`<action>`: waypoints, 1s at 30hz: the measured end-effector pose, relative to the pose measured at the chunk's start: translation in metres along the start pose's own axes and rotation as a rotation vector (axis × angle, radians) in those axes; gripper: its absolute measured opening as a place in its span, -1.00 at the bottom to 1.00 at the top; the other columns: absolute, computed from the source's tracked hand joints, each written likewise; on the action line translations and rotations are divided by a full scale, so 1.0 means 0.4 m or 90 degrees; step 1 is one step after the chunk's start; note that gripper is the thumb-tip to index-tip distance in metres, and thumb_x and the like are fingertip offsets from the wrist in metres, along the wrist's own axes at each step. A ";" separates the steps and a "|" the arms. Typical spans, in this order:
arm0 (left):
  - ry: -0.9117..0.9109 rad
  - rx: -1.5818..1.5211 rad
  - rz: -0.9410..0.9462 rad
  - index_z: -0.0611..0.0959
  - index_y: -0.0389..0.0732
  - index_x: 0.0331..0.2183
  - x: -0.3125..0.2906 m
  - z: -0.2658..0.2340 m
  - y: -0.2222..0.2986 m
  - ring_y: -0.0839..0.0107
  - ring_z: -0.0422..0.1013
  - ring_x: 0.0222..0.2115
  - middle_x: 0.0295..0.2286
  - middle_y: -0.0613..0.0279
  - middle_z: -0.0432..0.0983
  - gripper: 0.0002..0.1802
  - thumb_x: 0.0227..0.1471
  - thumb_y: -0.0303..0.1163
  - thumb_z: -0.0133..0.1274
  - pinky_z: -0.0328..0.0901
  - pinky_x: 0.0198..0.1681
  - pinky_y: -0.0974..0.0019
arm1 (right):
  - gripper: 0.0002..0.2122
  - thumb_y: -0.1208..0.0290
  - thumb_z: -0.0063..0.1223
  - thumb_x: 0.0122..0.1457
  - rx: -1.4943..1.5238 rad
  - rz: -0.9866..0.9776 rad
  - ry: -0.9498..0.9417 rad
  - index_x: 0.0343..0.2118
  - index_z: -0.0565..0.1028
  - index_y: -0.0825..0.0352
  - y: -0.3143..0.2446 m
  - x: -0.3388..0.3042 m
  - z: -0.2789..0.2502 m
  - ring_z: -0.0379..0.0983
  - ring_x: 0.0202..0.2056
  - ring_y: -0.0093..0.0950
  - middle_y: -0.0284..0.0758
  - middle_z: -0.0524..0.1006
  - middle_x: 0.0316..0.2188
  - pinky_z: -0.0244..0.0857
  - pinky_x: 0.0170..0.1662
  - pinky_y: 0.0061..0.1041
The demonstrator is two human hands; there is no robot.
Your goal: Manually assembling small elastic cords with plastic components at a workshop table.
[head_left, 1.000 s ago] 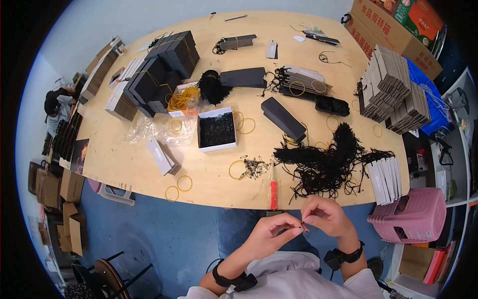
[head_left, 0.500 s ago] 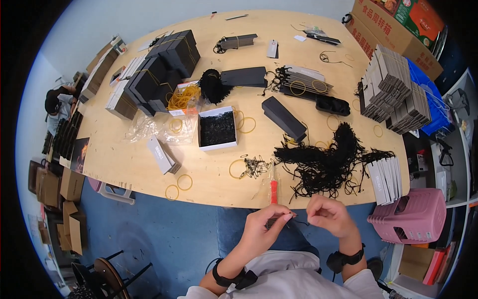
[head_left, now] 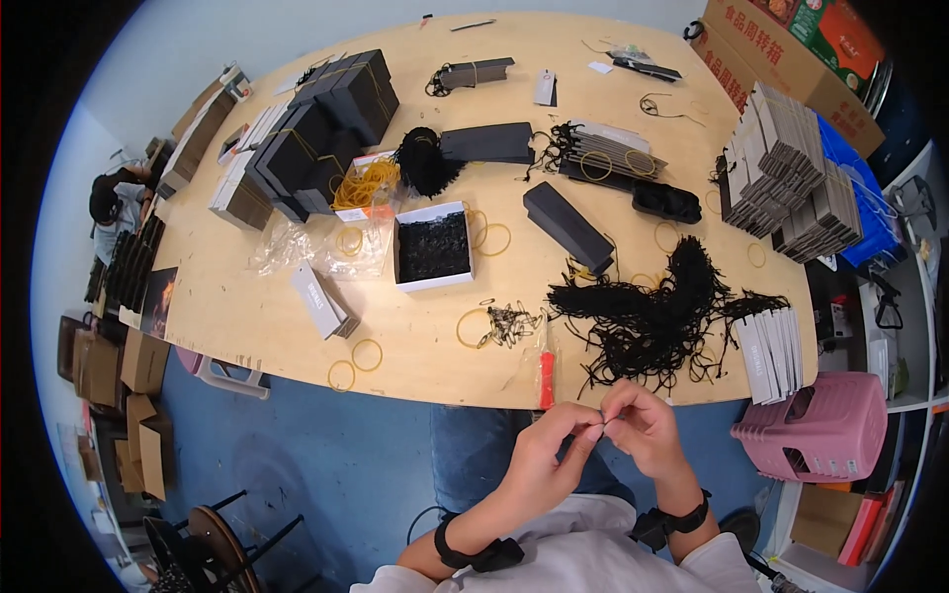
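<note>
Just off the table's near edge, my left hand (head_left: 544,453) and my right hand (head_left: 647,435) meet fingertip to fingertip. Both are closed in a pinch around something tiny and dark, mostly hidden by the fingers. A red-handled tool (head_left: 547,380) in clear plastic lies at the edge beside my left hand. Beyond my right hand spreads a tangled heap of black cords (head_left: 643,316). Small metal safety pins (head_left: 509,324) form a loose pile left of the cords. A fanned row of white tags (head_left: 769,358) rests at the right corner.
On the table (head_left: 435,346) stand a white box of small black pieces (head_left: 435,247), stacks of dark cards (head_left: 346,99), yellow rubber bands (head_left: 368,184) and bundled grey tags (head_left: 776,158). A pink stool (head_left: 816,430) is at the right. Another person (head_left: 119,203) sits far left.
My right hand has moved left to meet my left hand, and their fingertips now come together. The thin dark strand seen between them earlier is now mostly hidden.
</note>
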State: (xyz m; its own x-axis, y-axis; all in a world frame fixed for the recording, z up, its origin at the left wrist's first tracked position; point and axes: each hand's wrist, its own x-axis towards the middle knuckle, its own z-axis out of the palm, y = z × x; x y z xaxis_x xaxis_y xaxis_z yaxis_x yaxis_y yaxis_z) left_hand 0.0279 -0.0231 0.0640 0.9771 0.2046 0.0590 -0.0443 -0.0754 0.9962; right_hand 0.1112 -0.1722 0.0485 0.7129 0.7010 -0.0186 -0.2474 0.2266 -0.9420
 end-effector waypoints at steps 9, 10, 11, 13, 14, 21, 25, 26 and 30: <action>-0.063 0.019 0.041 0.44 -0.30 -0.28 -0.004 0.002 -0.005 0.54 0.31 -0.40 -0.41 0.23 0.35 -0.96 0.19 -0.55 -0.06 0.25 -0.31 0.46 | -0.87 0.67 0.12 0.12 0.021 0.002 -0.007 -0.31 0.42 0.39 -0.020 -0.013 -0.006 0.37 -0.44 -0.64 -0.36 0.40 -0.36 0.27 -0.49 -0.67; -0.064 0.019 0.041 0.44 -0.30 -0.28 -0.003 -0.004 -0.004 0.54 0.31 -0.40 -0.41 0.23 0.35 -0.96 0.19 -0.55 -0.06 0.25 -0.31 0.46 | -0.87 0.67 0.13 0.10 -0.027 -0.009 -0.015 -0.31 0.45 0.39 -0.025 -0.012 -0.011 0.41 -0.45 -0.63 -0.35 0.43 -0.37 0.29 -0.51 -0.67; -0.101 -0.005 0.004 0.44 -0.30 -0.28 -0.003 -0.011 -0.004 0.55 0.30 -0.39 -0.40 0.25 0.35 -0.95 0.20 -0.54 -0.07 0.25 -0.30 0.47 | -0.87 0.68 0.15 0.08 -0.074 -0.019 -0.023 -0.31 0.48 0.40 -0.032 -0.011 -0.016 0.44 -0.47 -0.61 -0.33 0.47 -0.38 0.31 -0.53 -0.67; -0.135 -0.027 -0.035 0.44 -0.30 -0.28 -0.007 -0.018 -0.010 0.56 0.29 -0.39 -0.40 0.26 0.36 -0.94 0.22 -0.52 -0.08 0.25 -0.29 0.48 | -0.87 0.68 0.17 0.05 -0.155 -0.026 -0.043 -0.33 0.51 0.39 -0.052 -0.004 -0.025 0.46 -0.47 -0.60 -0.33 0.50 -0.40 0.33 -0.49 -0.66; -0.152 -0.076 -0.069 0.44 -0.31 -0.27 -0.010 -0.020 -0.018 0.58 0.28 -0.38 -0.39 0.28 0.36 -0.93 0.22 -0.51 -0.08 0.24 -0.28 0.49 | -0.88 0.67 0.19 0.03 -0.236 -0.034 -0.062 -0.35 0.53 0.39 -0.061 0.000 -0.026 0.48 -0.47 -0.58 -0.32 0.53 -0.41 0.35 -0.46 -0.65; -0.137 -0.103 -0.079 0.46 -0.30 -0.33 -0.010 -0.017 -0.027 0.53 0.27 -0.52 -0.51 0.26 0.39 -0.92 0.17 -0.50 -0.01 0.21 -0.47 0.46 | -0.92 0.60 0.23 0.00 -0.407 -0.095 -0.080 -0.42 0.56 0.34 -0.082 0.004 -0.026 0.49 -0.51 -0.55 -0.34 0.56 -0.47 0.33 -0.44 -0.59; -0.183 -0.133 -0.124 0.48 -0.32 -0.29 0.001 -0.032 -0.019 0.65 0.27 -0.45 -0.44 0.33 0.39 -0.89 0.22 -0.47 -0.04 0.23 -0.36 0.55 | -0.92 0.58 0.21 0.03 -0.399 -0.040 -0.121 -0.42 0.52 0.33 -0.086 0.007 -0.034 0.46 -0.51 -0.57 -0.36 0.51 -0.49 0.30 -0.46 -0.59; -0.192 -0.161 -0.187 0.48 -0.32 -0.29 0.003 -0.038 -0.006 0.68 0.26 -0.48 -0.45 0.34 0.40 -0.90 0.21 -0.47 -0.02 0.21 -0.42 0.56 | -0.92 0.59 0.19 0.05 -0.382 -0.006 -0.131 -0.41 0.50 0.34 -0.085 0.007 -0.034 0.44 -0.50 -0.59 -0.37 0.49 -0.48 0.29 -0.47 -0.59; -0.116 -0.090 -0.105 0.53 -0.30 -0.24 0.001 -0.027 -0.003 0.73 0.24 -0.56 -0.49 0.38 0.41 -0.89 0.17 -0.48 0.02 0.14 -0.55 0.57 | -0.93 0.62 0.12 0.10 -0.186 0.019 -0.056 -0.37 0.47 0.38 -0.049 -0.011 -0.026 0.40 -0.49 -0.65 -0.37 0.45 -0.47 0.27 -0.50 -0.64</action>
State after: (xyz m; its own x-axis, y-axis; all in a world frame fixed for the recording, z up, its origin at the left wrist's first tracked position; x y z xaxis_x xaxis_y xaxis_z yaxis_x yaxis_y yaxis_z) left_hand 0.0261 -0.0123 0.0634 0.9943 0.0228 -0.1043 0.1021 0.0830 0.9913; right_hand 0.1199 -0.1867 0.0636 0.6455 0.7631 -0.0315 -0.0594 0.0091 -0.9982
